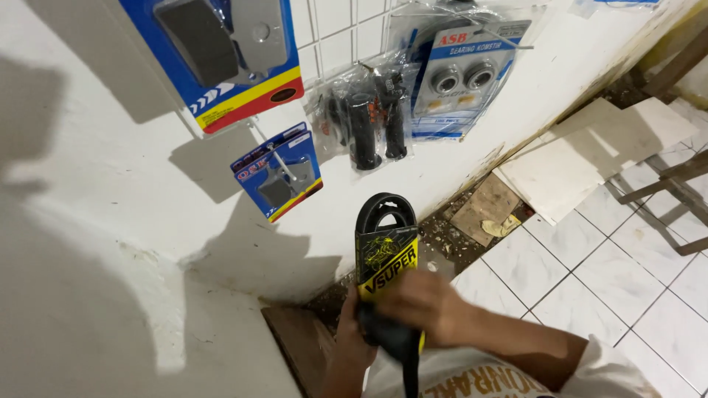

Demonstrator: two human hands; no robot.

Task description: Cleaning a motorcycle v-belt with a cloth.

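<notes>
2 hands (398,309) grip 1 sleeved black belt (386,236).

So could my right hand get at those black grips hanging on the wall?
Probably yes, once freed: the right hand holds the belt, and nothing blocks the way up to the grips.

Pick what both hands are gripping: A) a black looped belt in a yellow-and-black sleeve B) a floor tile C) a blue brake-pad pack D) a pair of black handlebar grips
A: the right hand and left hand close around the lower part of the black belt in its yellow-and-black sleeve; the grips and packs hang on the wall.
</notes>
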